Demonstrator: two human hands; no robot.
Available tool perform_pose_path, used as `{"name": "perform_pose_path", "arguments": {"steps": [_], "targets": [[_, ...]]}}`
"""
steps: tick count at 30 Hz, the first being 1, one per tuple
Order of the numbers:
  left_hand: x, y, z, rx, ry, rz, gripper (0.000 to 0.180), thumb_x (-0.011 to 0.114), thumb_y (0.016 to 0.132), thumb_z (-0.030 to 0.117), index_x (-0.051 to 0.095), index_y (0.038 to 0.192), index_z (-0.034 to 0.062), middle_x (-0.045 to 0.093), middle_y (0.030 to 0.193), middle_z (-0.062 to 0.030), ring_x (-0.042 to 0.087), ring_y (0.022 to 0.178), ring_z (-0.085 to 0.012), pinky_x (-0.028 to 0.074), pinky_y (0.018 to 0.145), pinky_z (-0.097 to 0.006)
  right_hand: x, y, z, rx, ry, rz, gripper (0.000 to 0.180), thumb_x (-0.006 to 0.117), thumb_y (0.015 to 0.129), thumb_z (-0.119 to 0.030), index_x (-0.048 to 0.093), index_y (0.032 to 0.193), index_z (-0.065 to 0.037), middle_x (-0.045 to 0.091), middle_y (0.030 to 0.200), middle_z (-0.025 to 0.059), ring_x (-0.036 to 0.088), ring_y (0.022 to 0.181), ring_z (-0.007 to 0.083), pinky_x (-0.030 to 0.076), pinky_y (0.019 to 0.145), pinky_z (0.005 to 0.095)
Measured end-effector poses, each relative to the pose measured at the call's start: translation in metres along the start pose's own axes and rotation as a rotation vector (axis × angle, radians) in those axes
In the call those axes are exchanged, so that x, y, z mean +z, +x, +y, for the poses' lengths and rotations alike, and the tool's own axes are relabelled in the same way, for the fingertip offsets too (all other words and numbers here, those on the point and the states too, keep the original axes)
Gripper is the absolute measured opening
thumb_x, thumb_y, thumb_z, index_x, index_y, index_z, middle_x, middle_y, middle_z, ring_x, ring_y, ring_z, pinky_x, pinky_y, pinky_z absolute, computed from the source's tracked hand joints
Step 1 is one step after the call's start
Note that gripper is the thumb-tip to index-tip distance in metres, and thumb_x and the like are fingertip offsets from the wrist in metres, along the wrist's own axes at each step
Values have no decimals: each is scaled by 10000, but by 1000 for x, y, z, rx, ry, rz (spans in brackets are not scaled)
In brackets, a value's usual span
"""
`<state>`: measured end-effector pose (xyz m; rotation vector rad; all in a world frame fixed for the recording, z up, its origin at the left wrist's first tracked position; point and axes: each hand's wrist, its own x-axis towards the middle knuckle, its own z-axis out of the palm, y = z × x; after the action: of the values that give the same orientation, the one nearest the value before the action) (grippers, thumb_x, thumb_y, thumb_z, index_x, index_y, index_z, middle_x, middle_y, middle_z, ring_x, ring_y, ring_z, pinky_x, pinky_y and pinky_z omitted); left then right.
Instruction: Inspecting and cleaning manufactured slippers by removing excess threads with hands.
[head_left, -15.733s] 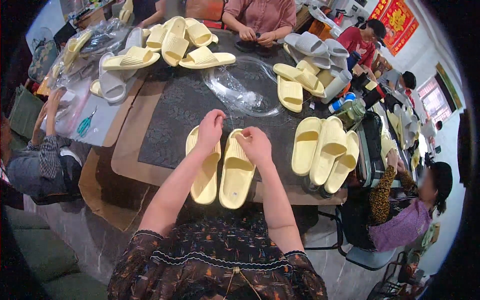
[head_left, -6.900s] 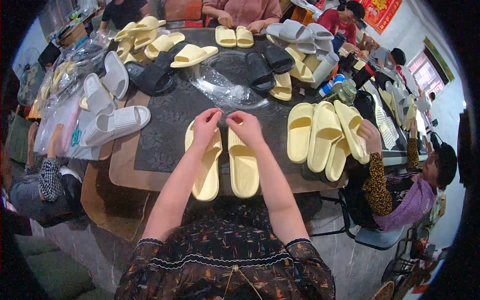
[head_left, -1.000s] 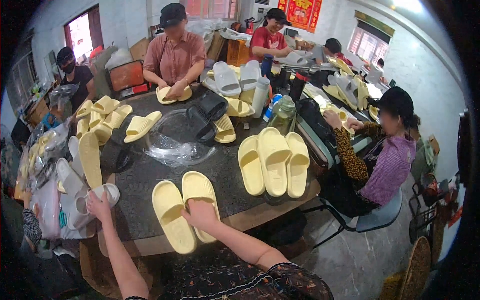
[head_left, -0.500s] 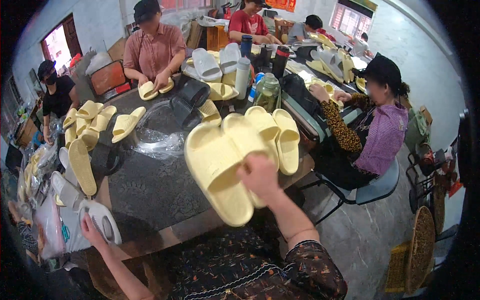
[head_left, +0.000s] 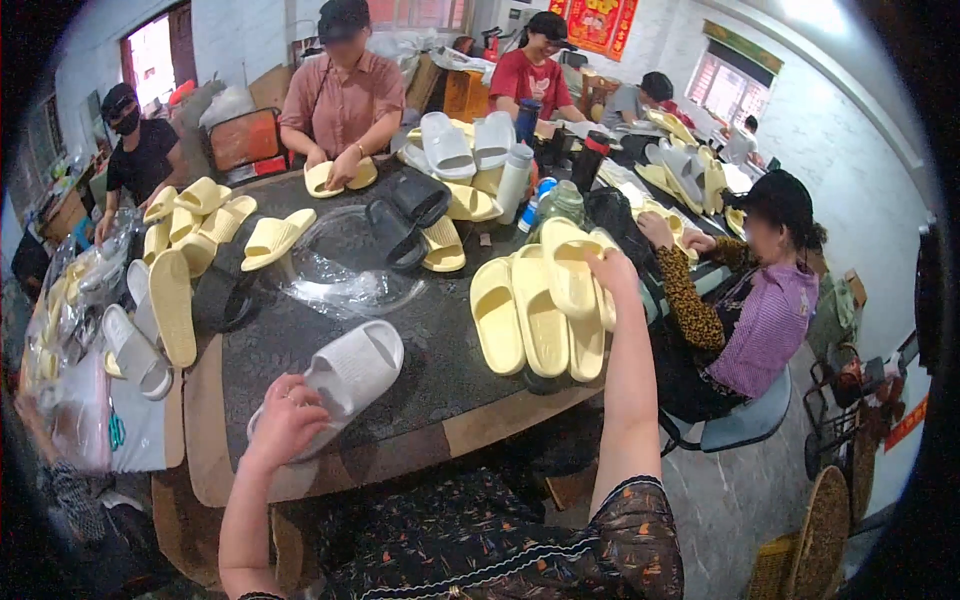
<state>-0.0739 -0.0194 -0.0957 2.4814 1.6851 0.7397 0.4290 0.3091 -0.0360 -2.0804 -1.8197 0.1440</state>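
Observation:
My left hand (head_left: 288, 420) has its fingers curled over the heel end of a grey slipper (head_left: 352, 370) at the table's front edge; the slipper's toe points away to the right. My right hand (head_left: 612, 272) reaches across to a pile of pale yellow slippers. Its fingers grip the side of a yellow slipper (head_left: 570, 282) at the top of the pile, and part of another shows beside it. Under and left of these lie more yellow slippers, among them one at the left (head_left: 497, 318) and one in the middle (head_left: 540, 325).
Black slippers (head_left: 383, 232) and a clear plastic bag (head_left: 345, 290) lie mid-table. Yellow slippers (head_left: 200, 222) heap at the left near scissors (head_left: 116, 430). A white bottle (head_left: 514, 184) and glass jar (head_left: 562, 203) stand behind my pile. A co-worker (head_left: 765, 310) sits at the right; others work across the table.
My right hand has carried the yellow slippers away to the right, onto the pile. My left hand has brought the grey slipper from the left to the table in front of me.

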Motion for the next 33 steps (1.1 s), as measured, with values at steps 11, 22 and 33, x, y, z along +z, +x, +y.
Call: {"name": "perform_pose_path", "arguments": {"steps": [11, 22, 33], "targets": [[65, -15, 0, -939, 197, 298, 744, 688, 776, 480, 431, 1371, 115, 329, 1412, -341, 356, 1274, -493, 306, 1048, -532, 24, -150, -118, -616, 453, 423, 366, 727, 787, -227, 618, 1080, -35, 619, 1025, 134, 570, 977, 330, 457, 880, 422], [69, -27, 54, -901, 183, 405, 624, 704, 695, 268, 475, 1247, 90, 429, 1322, -266, 423, 1211, -440, 349, 1011, -498, 156, -297, -235, -669, 444, -81, 856, 729, 739, -382, 324, 1421, -60, 326, 1378, 278, 344, 1265, 441, 266, 1068, 507], [25, -36, 46, -833, 17, 365, 488, 618, 668, 143, 545, 1144, 66, 512, 1289, -165, 462, 1181, -390, 360, 1012, -473, 105, -278, -170, -626, 396, -43, 749, 703, 683, -173, 409, 1365, -73, 381, 1335, 274, 402, 1188, 439, 316, 1029, 513]]}}
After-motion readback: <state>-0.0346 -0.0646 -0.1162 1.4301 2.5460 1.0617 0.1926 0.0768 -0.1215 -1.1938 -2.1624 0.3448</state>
